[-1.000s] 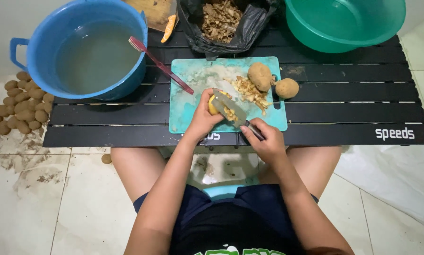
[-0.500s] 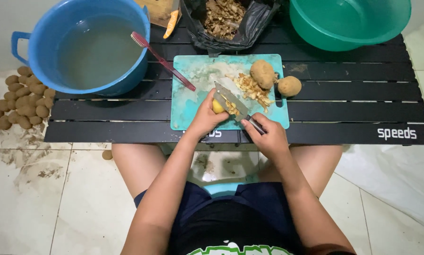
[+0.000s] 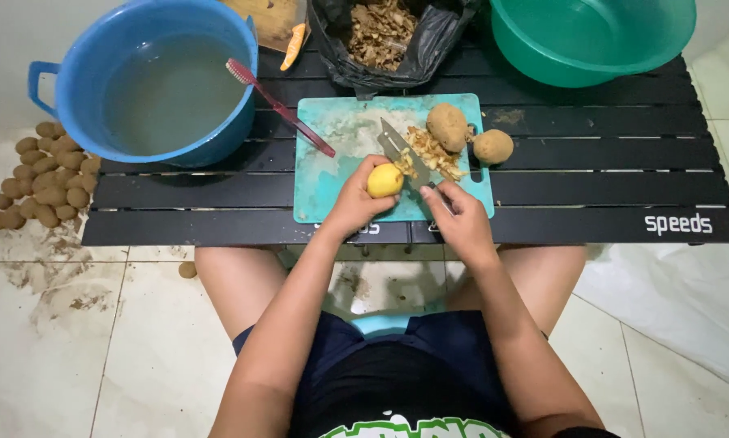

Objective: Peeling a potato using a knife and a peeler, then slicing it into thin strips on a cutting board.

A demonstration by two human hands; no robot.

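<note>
On the turquoise plastic cutting board (image 3: 332, 174), near its front edge, left hand (image 3: 354, 203) is closed around a small peeled yellow potato (image 3: 384, 180), fingers wrapped under and behind it. Right hand (image 3: 460, 219), just right of the potato at the board's front right corner, is clenched on the handle of a steel kitchen knife (image 3: 397, 148); blade angles up and away across the board, tip toward its middle. Pile of tan peelings (image 3: 433, 154) sits on the board just behind the blade, with a brown unpeeled potato (image 3: 447, 126) at the board's back right and a second unpeeled potato (image 3: 492, 147) just off its right edge on the black slatted surface (image 3: 608, 182). Red-handled toothbrush (image 3: 279, 105) leans from the blue water-filled tub (image 3: 149, 81) left of the board onto the board's back left corner.

Risks, as judgement: blade runs close to left fingertips, so a slip on the wet, smooth potato could nick them. Peelings crowd the cutting area and could shift the knife. Board overhangs slat gaps and may slide under pressure.
</note>
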